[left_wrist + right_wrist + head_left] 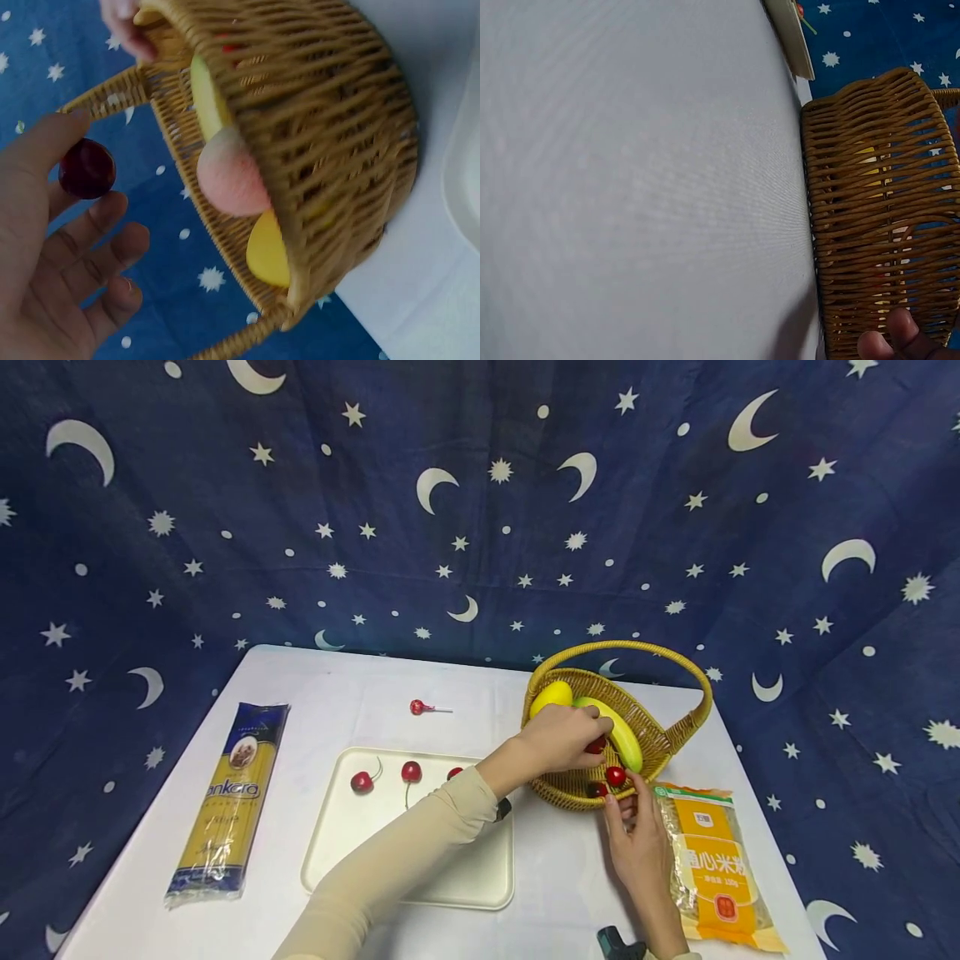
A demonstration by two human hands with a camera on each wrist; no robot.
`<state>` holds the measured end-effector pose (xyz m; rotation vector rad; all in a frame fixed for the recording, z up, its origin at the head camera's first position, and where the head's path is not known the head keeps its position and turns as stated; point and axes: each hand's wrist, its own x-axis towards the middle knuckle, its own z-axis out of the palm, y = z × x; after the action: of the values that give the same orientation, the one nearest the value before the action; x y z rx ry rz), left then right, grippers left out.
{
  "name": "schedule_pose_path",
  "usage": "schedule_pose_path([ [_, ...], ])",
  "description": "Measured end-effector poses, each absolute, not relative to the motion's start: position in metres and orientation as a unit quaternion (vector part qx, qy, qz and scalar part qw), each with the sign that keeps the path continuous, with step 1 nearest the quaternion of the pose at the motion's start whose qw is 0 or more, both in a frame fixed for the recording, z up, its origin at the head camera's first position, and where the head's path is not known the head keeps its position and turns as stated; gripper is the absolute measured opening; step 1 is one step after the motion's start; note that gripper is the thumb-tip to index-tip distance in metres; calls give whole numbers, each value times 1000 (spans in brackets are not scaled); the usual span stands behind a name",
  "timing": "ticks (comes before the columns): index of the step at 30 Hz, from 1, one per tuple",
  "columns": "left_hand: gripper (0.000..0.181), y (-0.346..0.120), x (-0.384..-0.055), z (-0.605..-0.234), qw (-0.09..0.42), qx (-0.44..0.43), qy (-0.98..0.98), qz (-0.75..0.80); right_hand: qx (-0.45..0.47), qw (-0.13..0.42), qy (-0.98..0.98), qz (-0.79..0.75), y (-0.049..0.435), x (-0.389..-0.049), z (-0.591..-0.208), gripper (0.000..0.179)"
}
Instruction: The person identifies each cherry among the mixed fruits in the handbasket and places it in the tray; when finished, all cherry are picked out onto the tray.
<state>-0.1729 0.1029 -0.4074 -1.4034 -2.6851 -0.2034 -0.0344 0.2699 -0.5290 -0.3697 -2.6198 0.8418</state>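
Note:
My left hand (566, 737) is over the wicker basket (558, 795), pinching a dark red cherry (88, 169) between thumb and index finger; its other fingers spread loosely. My right hand (639, 839) holds the basket's front rim, with curled fingertips (901, 327) against the outer weave. Inside lie a long yellow-green banana (618, 737), a yellow fruit (553, 695) and a pinkish peach (231, 172). Two more red cherries, one bright cherry (615, 776) and one darker cherry (597, 790), sit by the front rim near my right fingers.
A cream tray (330, 852) with red cherries (362, 782) lies left of the basket, partly under my left forearm. A lollipop (417, 707) lies behind it. A spaghetti packet (228, 802) is far left, a noodle bag (712, 868) right. The basket's tall handle (622, 646) arches up.

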Motion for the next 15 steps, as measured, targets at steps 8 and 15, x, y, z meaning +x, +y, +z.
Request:
schedule_pose_path([
  [8, 37, 72, -170, -397, 68, -427, -891, -141, -139, 178, -927, 298, 269, -35, -528, 53],
  [15, 33, 36, -160, -397, 72, -389, -897, -197, -134, 182, -925, 306, 267, -34, -527, 52],
])
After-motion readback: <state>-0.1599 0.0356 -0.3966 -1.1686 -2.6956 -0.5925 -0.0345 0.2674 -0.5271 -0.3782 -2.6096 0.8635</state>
